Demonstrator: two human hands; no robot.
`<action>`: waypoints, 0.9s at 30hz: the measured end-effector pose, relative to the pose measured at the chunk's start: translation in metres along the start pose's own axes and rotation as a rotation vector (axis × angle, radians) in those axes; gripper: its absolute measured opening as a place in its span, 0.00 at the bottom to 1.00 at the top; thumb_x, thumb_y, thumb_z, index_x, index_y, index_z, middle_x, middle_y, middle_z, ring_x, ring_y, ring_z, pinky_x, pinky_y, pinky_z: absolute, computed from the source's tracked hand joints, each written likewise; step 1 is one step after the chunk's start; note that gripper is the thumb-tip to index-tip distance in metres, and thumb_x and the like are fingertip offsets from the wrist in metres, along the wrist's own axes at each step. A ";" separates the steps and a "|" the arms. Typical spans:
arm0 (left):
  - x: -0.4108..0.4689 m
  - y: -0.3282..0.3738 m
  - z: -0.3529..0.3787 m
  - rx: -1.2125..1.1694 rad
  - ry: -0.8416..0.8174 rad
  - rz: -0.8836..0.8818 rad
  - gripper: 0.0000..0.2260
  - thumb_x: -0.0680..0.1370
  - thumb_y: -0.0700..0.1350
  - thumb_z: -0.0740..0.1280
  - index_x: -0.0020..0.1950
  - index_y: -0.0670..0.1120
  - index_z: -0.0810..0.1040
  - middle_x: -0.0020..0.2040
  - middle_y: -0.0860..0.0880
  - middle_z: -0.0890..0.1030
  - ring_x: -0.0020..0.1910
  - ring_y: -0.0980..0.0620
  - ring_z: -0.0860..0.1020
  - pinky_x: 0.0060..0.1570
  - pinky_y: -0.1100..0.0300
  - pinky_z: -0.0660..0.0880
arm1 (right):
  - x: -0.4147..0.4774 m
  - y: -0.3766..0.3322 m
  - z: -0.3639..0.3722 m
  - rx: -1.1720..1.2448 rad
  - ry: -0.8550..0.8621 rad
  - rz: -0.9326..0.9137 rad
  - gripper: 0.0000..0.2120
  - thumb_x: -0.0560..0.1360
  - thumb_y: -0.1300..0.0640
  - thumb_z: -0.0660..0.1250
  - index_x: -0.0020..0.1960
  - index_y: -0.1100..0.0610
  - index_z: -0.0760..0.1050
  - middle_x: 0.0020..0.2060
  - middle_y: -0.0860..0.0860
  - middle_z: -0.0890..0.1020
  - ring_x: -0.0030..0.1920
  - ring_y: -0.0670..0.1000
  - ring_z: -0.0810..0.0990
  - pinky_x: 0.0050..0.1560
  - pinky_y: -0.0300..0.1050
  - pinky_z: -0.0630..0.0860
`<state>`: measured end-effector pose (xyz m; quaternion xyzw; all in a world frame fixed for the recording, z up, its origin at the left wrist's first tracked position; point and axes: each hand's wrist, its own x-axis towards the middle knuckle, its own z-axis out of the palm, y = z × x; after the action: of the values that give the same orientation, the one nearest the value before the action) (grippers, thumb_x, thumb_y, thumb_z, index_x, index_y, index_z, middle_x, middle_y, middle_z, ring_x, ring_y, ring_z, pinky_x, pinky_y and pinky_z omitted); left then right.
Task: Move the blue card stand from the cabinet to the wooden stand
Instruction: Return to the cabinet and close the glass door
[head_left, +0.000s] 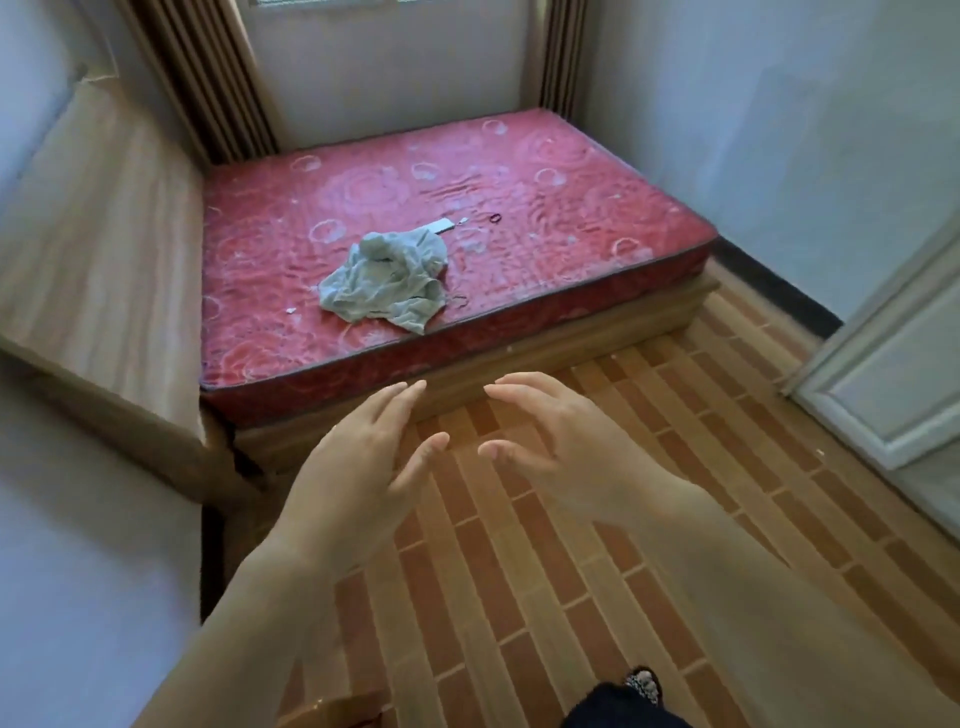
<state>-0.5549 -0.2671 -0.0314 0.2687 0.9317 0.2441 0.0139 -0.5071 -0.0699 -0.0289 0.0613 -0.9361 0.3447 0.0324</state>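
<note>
I start with the biggest thing in front of me, the bed (467, 218): a red patterned mattress on a low wooden base, filling the far end of the room under the window. To the left a long wooden panel (104, 249) runs beside the mattress; whether it belongs to the cabinet or to the wooden stand I cannot tell. The floor (545, 545) is brown, brick-patterned, and bare where I am standing. At the right edge a pale door (893, 374) stands ajar.

On the mattress lies a crumpled grey-green cloth (387, 283), with a small white tag just beyond it and a dark hair tie (496, 218) further back.

My left hand (358, 462) and right hand (550, 436) are both raised over the floor, fingers spread and loosely curled, thumbs near each other but apart, holding nothing.

The blue card stand is nowhere in this view, and neither is anything I can call the cabinet for certain. So I judge the step in hand is finding it. To do that well I would turn the head slowly until the cabinet shows, keep both hands free and low enough not to block the view, and only reach once the card stand is clearly seen.
</note>
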 end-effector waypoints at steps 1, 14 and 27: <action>0.014 0.016 0.008 -0.002 -0.013 0.038 0.27 0.75 0.62 0.54 0.72 0.53 0.60 0.72 0.54 0.64 0.69 0.56 0.63 0.66 0.58 0.63 | -0.007 0.014 -0.014 -0.003 0.028 0.030 0.27 0.73 0.42 0.63 0.68 0.51 0.65 0.67 0.46 0.69 0.66 0.44 0.66 0.66 0.41 0.65; 0.158 0.251 0.154 -0.003 -0.261 0.419 0.29 0.73 0.68 0.50 0.71 0.57 0.62 0.72 0.56 0.63 0.69 0.54 0.65 0.63 0.54 0.68 | -0.126 0.210 -0.182 -0.054 0.290 0.394 0.26 0.73 0.40 0.62 0.68 0.46 0.64 0.67 0.40 0.67 0.63 0.37 0.63 0.61 0.32 0.62; 0.271 0.427 0.241 0.016 -0.376 0.726 0.27 0.75 0.63 0.51 0.71 0.55 0.63 0.69 0.54 0.69 0.67 0.53 0.68 0.64 0.53 0.67 | -0.189 0.328 -0.311 -0.085 0.511 0.616 0.26 0.73 0.39 0.61 0.69 0.45 0.62 0.68 0.40 0.66 0.66 0.41 0.63 0.62 0.38 0.61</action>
<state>-0.5382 0.2925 -0.0175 0.6202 0.7593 0.1726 0.0946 -0.3586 0.3973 -0.0217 -0.3114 -0.8860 0.3032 0.1616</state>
